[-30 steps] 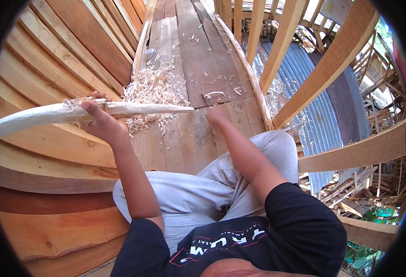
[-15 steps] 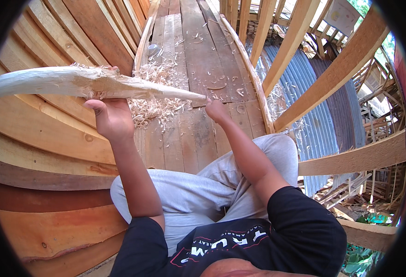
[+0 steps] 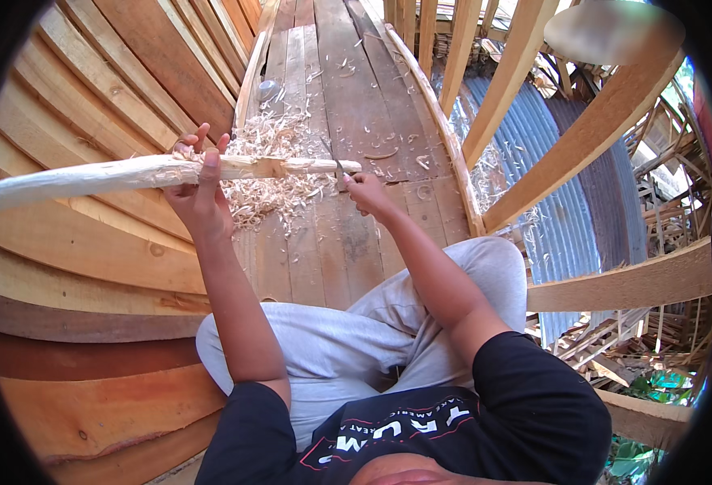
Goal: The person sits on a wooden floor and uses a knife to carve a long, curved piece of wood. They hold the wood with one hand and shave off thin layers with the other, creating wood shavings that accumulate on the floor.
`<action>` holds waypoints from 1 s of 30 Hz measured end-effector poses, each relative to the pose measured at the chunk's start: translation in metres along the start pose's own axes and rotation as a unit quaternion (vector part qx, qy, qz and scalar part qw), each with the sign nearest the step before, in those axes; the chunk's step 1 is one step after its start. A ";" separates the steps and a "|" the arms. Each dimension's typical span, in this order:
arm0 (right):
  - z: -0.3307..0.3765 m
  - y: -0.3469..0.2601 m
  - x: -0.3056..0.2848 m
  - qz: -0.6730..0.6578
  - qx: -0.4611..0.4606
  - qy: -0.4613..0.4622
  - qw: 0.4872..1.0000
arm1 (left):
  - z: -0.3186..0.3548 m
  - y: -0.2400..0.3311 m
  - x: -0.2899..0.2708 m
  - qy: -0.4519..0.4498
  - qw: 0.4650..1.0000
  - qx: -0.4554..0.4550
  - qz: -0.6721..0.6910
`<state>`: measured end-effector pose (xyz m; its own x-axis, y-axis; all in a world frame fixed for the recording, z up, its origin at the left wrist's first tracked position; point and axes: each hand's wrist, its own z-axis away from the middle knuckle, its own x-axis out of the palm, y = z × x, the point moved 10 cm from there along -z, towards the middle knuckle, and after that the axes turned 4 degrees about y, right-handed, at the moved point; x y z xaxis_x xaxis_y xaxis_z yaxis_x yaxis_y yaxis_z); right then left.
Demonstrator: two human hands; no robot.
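Observation:
A long, pale, peeled wooden stick (image 3: 89,177) stretches across in front of me, from the far left rim to past the middle. It curves at the left; toward its narrower right end the wood is cut and whittled. My left hand (image 3: 196,194) grips it near its middle, thumb laid over the near face, with some fingertips rising beyond it. At the stick's right tip, my right hand (image 3: 366,194) is closed on a small knife, mostly hidden by the fingers. Its thin dark blade (image 3: 339,166) crosses the wood close to the tip.
Curled wood shavings (image 3: 271,194) lie heaped on the plank floor (image 3: 348,250) below the stick. A small clear cup (image 3: 268,90) stands beyond them. Stacked boards (image 3: 89,242) line the left side. Wooden railing posts (image 3: 505,81) rise at the right, above corrugated metal sheets (image 3: 562,218).
The stick has been turned and its right part now looks slimmer. My left thumb has closed over it from an open palm. My right hand has shifted slightly left, and the knife blade now shows.

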<state>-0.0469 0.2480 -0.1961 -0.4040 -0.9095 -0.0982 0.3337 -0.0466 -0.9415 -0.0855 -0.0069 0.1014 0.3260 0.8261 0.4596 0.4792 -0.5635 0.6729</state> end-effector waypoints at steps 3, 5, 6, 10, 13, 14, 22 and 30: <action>-0.003 0.018 -0.001 0.013 0.076 -0.009 0.997 | 0.003 0.001 -0.003 0.048 0.998 0.005 0.027; -0.008 0.017 -0.019 0.137 0.071 0.083 0.984 | 0.005 -0.004 -0.010 0.075 0.992 0.012 0.104; -0.009 0.018 -0.027 0.198 0.071 0.129 0.969 | 0.012 -0.005 -0.011 0.131 0.986 0.025 0.102; 0.039 -0.071 0.013 0.253 -0.072 0.102 0.959 | 0.028 0.005 -0.003 0.121 0.988 0.064 0.070; 0.032 -0.064 0.002 0.252 -0.068 0.140 0.955 | 0.029 0.000 -0.011 0.220 0.972 0.066 0.048; 0.025 -0.047 -0.005 0.255 -0.060 0.156 0.952 | 0.033 -0.004 -0.021 0.258 0.965 0.036 0.039; 0.062 -0.090 0.021 0.286 -0.102 0.062 0.951 | 0.029 0.001 -0.035 0.270 0.962 0.034 0.035; -0.027 0.014 -0.032 0.325 -0.122 0.138 0.928 | 0.027 -0.004 -0.015 0.243 0.968 0.035 0.057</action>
<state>-0.0522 0.2873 -0.2149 -0.3985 -0.5710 -0.7177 0.3940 0.6001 -0.6962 -0.0699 -0.0167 0.0762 -0.0336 0.6508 0.7585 0.5227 -0.6354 0.5683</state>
